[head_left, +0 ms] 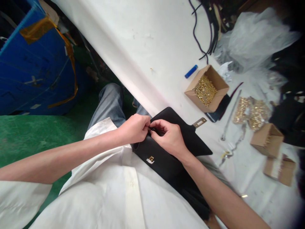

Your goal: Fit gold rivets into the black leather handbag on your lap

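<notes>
A black handbag [164, 160] lies across my lap against the table edge, its flap [181, 127] folded back. A gold clasp plate [199, 122] sticks out from the flap's edge, and a gold lock fitting [150, 159] sits on the front panel. My left hand [137, 128] is closed in a pinch at the bag's upper left corner. Close against it, my right hand [169, 137] pinches too, thumb and forefinger nearly touching the left fingers. Something small and dark shows between the fingertips; its kind is hidden.
On the white table [143, 38], a cardboard box [218, 79] holds many small gold pieces. A blue lighter [191, 71], black cords [211, 28], bags of gold parts [252, 113] and a smaller box [268, 138] lie about. A blue bin [35, 73] stands left.
</notes>
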### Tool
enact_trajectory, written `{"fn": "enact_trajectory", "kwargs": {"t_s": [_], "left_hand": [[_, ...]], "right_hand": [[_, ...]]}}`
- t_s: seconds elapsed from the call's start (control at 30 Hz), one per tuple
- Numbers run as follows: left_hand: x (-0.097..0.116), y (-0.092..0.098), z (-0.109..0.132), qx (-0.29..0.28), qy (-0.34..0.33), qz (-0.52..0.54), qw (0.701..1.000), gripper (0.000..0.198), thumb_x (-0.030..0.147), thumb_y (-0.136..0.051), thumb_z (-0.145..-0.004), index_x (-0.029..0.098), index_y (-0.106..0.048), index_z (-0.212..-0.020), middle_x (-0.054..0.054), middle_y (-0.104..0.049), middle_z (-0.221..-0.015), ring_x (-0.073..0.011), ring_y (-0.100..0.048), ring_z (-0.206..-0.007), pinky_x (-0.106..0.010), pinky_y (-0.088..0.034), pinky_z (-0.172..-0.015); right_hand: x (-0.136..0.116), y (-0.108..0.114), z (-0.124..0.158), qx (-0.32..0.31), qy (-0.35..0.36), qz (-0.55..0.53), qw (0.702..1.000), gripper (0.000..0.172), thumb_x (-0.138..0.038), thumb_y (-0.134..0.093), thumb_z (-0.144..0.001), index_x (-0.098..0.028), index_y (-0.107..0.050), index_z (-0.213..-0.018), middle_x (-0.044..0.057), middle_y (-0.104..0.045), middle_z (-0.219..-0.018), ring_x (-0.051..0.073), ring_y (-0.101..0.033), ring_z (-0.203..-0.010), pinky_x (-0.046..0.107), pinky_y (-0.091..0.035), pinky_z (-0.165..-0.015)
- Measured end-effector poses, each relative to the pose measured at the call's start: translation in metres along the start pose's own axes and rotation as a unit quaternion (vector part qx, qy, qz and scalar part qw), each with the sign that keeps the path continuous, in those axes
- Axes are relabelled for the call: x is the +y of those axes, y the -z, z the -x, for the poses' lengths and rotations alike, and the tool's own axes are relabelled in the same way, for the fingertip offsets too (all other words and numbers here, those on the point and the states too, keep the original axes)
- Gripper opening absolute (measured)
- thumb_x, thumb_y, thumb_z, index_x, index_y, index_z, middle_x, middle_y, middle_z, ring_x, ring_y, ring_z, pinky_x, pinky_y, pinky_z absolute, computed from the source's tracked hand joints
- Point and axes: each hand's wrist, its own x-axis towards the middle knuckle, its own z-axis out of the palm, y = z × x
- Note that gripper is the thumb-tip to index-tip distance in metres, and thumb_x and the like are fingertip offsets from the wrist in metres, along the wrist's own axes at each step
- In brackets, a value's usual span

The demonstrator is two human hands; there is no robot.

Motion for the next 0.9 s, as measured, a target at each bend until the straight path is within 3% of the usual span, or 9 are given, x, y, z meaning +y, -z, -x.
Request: {"fn": "enact_trajectory", "kwargs": {"t_s": [0.27, 0.6, 0.8, 0.9], "left_hand": [[-0.013, 0.002, 0.000, -0.027, -0.001, 0.070, 0.997, 0.012, 0.009, -0.068, -0.079, 0.019, -0.066, -0.072, 0.005, -0.065, -0.065, -0.0130, -0.061, -0.063, -0.024, -0.036, -0.054], [-0.012, -0.005, 0.005, -0.022, 0.048, 0.118, 0.992, 0.004, 0.016, -0.071, -0.083, 0.019, -0.072, -0.084, 0.001, -0.074, -0.078, -0.0174, -0.069, -0.073, -0.027, -0.046, -0.061], [0.000, -0.002, 0.013, -0.040, 0.096, 0.161, 0.981, 0.014, 0.016, -0.071, -0.088, 0.020, -0.073, -0.102, 0.002, -0.076, -0.081, -0.0188, -0.073, -0.076, -0.028, -0.052, -0.065], [0.004, -0.001, 0.014, -0.038, 0.066, 0.132, 0.988, 0.029, 0.011, -0.067, -0.090, 0.023, -0.075, -0.115, 0.003, -0.077, -0.086, -0.0185, -0.074, -0.080, -0.029, -0.054, -0.072]], "right_hand": [[0.002, -0.005, 0.003, -0.007, -0.027, -0.048, 0.998, 0.020, -0.020, -0.079, -0.090, -0.024, -0.079, -0.109, 0.002, -0.083, -0.107, 0.024, -0.080, -0.095, 0.036, -0.065, -0.089], [0.005, -0.004, 0.004, -0.014, -0.038, -0.072, 0.997, 0.020, -0.024, -0.081, -0.089, -0.023, -0.079, -0.109, 0.003, -0.083, -0.104, 0.025, -0.080, -0.092, 0.036, -0.065, -0.084], [0.003, -0.006, 0.008, -0.002, -0.027, -0.050, 0.998, 0.018, -0.022, -0.081, -0.089, -0.024, -0.077, -0.107, 0.001, -0.081, -0.102, 0.023, -0.078, -0.091, 0.035, -0.065, -0.085], [0.001, -0.004, 0.010, -0.006, -0.018, -0.043, 0.999, 0.022, -0.018, -0.078, -0.090, -0.025, -0.075, -0.110, -0.001, -0.080, -0.106, 0.022, -0.078, -0.095, 0.034, -0.064, -0.089]]}}
